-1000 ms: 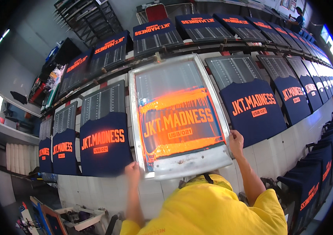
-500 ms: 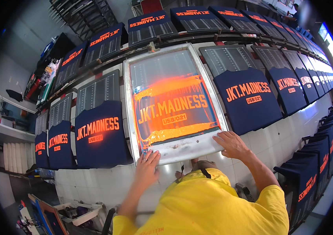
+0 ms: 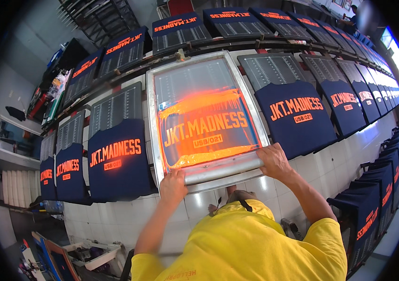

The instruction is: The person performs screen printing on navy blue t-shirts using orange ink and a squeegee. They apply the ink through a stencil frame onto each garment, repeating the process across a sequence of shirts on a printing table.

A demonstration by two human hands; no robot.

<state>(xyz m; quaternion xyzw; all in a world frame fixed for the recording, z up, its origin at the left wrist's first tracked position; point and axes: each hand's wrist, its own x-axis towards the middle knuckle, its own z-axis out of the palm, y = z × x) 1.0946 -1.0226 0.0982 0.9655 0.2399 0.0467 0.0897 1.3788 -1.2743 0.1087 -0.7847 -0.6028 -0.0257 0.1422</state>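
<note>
A rectangular silver metal-framed printing screen (image 3: 153,117) lies over a dark grey board ruled with white marks, which shows faintly through the mesh. Across the near end of the screen rests a long, rounded silver metal squeegee (image 3: 224,167), and both bare hands have hold of it. The left hand (image 3: 173,183) is at the screen's near left corner, its grip clasped over the squeegee's left end; the right hand (image 3: 274,160) is at the near right corner, its grip clasped over the other end – fingers on top in both cases.

Glossy bright orange ink (image 3: 199,99) spreads in a thick band across the middle of the screen, and a second orange strip lies just beyond the squeegee. Between the two, block lettering shows in the mesh.

Just left of the screen, a navy blue cloth shirt with an orange print (image 3: 120,177) is spread on a flat dark grey board (image 3: 115,108); just right of it, a matching navy shirt (image 3: 298,140) lies the same way. Beyond the screen's far end runs another row of boards bearing navy shirts, their prints upside down. On the near side – below the screen – are the person's bright yellow T-shirt (image 3: 260,248) and a pale tiled floor (image 3: 120,218).
</note>
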